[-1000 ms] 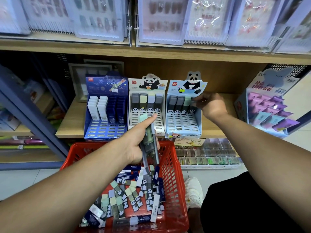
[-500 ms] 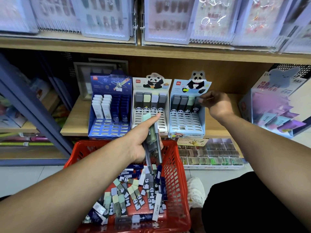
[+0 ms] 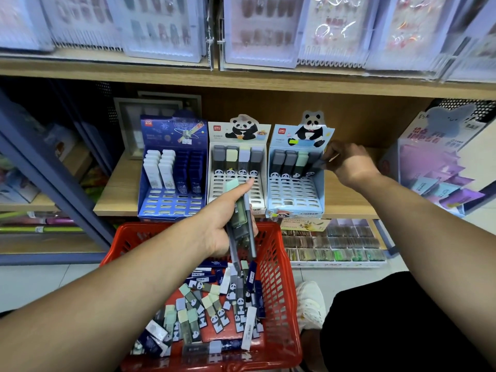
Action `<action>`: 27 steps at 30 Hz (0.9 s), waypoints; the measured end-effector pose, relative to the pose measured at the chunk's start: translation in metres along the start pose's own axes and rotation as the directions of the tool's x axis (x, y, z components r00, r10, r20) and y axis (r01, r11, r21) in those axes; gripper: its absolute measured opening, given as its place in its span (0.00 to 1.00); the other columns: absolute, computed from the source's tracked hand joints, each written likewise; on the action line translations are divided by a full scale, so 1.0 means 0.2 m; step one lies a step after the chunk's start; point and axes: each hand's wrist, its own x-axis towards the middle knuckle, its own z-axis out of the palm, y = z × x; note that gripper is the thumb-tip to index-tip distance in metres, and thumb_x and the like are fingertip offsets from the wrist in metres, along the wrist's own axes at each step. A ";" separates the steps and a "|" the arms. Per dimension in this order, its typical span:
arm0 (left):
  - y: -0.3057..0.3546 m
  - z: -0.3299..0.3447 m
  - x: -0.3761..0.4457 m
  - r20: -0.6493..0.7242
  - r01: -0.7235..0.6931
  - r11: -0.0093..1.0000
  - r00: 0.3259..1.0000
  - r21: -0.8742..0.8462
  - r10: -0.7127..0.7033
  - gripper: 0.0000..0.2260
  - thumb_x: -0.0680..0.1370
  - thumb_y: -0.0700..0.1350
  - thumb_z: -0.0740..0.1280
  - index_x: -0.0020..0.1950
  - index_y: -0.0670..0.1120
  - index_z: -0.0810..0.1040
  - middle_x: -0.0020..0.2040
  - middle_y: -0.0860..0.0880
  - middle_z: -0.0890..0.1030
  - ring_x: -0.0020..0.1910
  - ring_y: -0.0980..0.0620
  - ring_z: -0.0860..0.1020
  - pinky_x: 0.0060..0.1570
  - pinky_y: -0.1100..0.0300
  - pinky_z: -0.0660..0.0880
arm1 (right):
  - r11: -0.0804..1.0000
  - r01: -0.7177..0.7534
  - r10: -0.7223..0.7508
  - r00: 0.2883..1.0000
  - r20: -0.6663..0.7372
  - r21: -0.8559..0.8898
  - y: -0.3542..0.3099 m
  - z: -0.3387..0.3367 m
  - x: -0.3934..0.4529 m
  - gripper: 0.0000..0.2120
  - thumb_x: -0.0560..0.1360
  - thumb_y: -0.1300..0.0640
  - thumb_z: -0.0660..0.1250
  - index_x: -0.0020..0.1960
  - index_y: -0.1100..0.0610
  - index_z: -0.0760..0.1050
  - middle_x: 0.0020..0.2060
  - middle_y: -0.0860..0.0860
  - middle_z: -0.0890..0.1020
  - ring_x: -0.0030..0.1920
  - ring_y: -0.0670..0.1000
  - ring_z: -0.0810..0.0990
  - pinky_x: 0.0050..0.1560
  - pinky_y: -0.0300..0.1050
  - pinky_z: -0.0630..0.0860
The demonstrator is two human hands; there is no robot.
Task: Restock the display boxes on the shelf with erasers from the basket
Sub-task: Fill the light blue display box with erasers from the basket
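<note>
Three display boxes stand side by side on the wooden shelf (image 3: 346,204): a dark blue one (image 3: 171,202), a white panda one (image 3: 236,189) and a light blue panda one (image 3: 295,194). My right hand (image 3: 349,163) pinches a dark eraser (image 3: 316,163) at the top right slot of the light blue box. My left hand (image 3: 228,218) grips a stack of erasers (image 3: 240,224) above the red basket (image 3: 281,264), thumb pointing at the white box. Several loose erasers (image 3: 214,304) lie in the basket.
A purple product box (image 3: 442,162) stands on the shelf to the right. Clear nail-set packs (image 3: 268,30) line the shelf above. A tray of small items (image 3: 335,245) sits low under the shelf. My white shoe (image 3: 311,302) is beside the basket.
My right hand has stayed at the top right of the light blue box, working the dark eraser in. My left hand still holds its stack over the basket. The camera has shifted slightly.
</note>
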 end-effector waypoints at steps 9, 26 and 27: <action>0.00 0.01 -0.01 0.011 -0.007 1.000 1.000 -0.005 0.007 0.25 0.66 0.59 0.80 0.51 0.44 0.74 0.33 0.47 0.74 0.27 0.49 0.72 0.27 0.58 0.76 | 0.991 -0.035 0.027 0.998 0.057 0.131 0.03 -0.03 -0.02 0.10 0.70 0.69 0.76 0.41 0.57 0.80 0.44 0.54 0.85 0.48 0.57 0.85 0.51 0.53 0.82; 0.01 0.01 0.01 -0.007 -0.019 1.000 1.000 0.021 0.019 0.25 0.65 0.59 0.80 0.48 0.43 0.78 0.33 0.46 0.76 0.26 0.48 0.74 0.29 0.57 0.76 | 0.992 -0.056 0.046 0.995 0.091 0.110 0.01 -0.04 -0.03 0.08 0.72 0.66 0.76 0.44 0.56 0.80 0.44 0.52 0.85 0.45 0.56 0.85 0.49 0.56 0.83; 0.01 0.01 0.01 -0.007 -0.023 1.000 1.000 0.022 0.023 0.25 0.65 0.59 0.80 0.48 0.43 0.77 0.32 0.46 0.76 0.26 0.48 0.74 0.29 0.57 0.76 | 0.993 -0.049 0.040 0.995 0.091 0.104 0.01 -0.04 -0.03 0.08 0.71 0.66 0.76 0.43 0.56 0.80 0.43 0.52 0.85 0.45 0.56 0.85 0.49 0.55 0.83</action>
